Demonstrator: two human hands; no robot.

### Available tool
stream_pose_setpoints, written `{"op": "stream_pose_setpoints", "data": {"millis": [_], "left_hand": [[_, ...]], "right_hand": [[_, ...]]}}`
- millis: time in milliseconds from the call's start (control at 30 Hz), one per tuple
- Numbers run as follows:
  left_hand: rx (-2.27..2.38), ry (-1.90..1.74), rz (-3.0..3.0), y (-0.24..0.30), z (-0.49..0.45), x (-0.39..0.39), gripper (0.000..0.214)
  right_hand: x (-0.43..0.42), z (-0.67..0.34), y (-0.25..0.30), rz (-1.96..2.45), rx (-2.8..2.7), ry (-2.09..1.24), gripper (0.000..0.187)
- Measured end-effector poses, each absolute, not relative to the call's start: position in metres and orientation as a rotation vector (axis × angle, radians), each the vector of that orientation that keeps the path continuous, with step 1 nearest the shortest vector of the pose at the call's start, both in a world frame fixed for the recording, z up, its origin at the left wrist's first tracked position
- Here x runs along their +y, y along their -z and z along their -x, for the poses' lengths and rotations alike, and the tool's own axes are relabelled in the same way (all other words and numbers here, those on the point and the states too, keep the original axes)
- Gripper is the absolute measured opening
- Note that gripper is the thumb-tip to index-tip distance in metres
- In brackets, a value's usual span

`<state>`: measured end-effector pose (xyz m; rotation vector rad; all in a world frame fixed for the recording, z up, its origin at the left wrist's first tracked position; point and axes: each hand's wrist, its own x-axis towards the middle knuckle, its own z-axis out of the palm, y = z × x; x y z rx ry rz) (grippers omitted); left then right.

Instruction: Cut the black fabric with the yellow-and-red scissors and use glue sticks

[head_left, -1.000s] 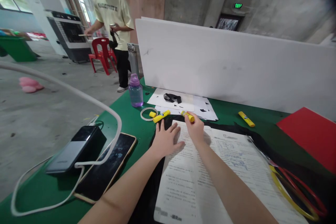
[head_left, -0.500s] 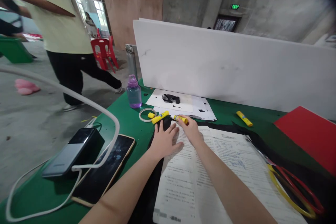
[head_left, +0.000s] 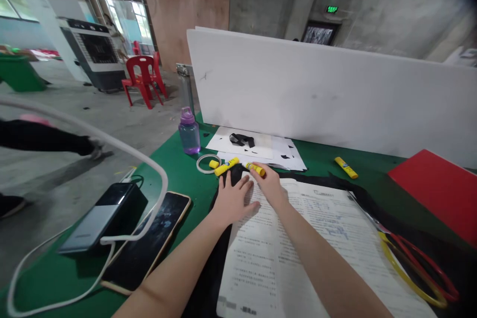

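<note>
My left hand [head_left: 233, 199] lies flat, fingers spread, on the top left corner of a printed sheet of paper [head_left: 298, 253] over black material. My right hand [head_left: 269, 185] pinches a yellow glue stick [head_left: 255, 169] and holds its tip at the paper's top edge. A second yellow glue stick [head_left: 227, 166] lies uncapped just left of it, its yellow cap [head_left: 213, 164] beside it within a white ring [head_left: 206, 163].
A third glue stick [head_left: 346, 167] lies to the right near a red folder [head_left: 439, 191]. A purple bottle [head_left: 189, 131], white sheets with black scraps [head_left: 261, 148], a white board [head_left: 328, 94], a phone [head_left: 149, 238], a power bank [head_left: 100, 216] with white cable and red and yellow hoops [head_left: 421, 271] share the green table. A person's legs cross the floor at left.
My right hand lowered the glue stick to the paper's top edge. The person in the pale shirt walked from the back to the left, now nearly out of view.
</note>
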<state>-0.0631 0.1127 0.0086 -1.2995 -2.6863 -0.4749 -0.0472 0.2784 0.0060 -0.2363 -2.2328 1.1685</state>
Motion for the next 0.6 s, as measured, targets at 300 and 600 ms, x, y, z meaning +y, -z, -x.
{"op": "stream_pose_setpoints", "data": {"millis": [300, 600], "left_hand": [[-2.663, 0.482, 1.272, -0.009, 0.062, 0.113, 0.063], [-2.608, 0.483, 1.103, 0.000, 0.068, 0.112, 0.062]], "right_hand": [[0.282, 0.052, -0.004, 0.364, -1.858, -1.483, 0.044], [0.280, 0.049, -0.006, 0.569, -1.726, -1.455, 0.038]]}}
